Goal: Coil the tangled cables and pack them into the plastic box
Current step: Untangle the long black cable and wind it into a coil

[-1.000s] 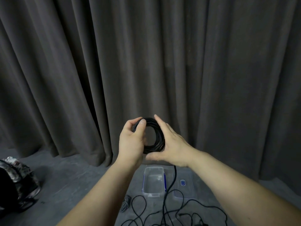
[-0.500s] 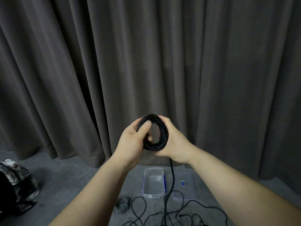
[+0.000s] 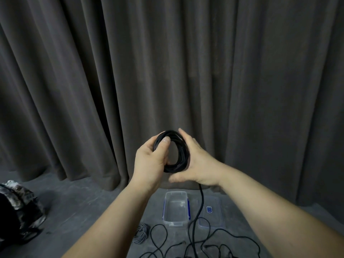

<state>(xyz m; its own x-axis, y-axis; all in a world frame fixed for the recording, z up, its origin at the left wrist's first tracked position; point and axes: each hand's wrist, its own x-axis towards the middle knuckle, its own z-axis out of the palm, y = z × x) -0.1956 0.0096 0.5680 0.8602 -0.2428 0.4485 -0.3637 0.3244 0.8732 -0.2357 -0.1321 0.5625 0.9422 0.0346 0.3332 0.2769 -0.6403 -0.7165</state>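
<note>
Loose black cable point(image 3: 195, 239) sprawls on the floor at six o'clock, feeding upward. Beyond it, the plastic box point(image 3: 176, 208) waits open, its lid point(image 3: 211, 211) at three o'clock. Farthest, the left hand point(image 3: 150, 161) grips the black coil point(image 3: 174, 151), thumb pinning loops; the right hand point(image 3: 195, 162), fingers straight, steadies its rim.
</note>
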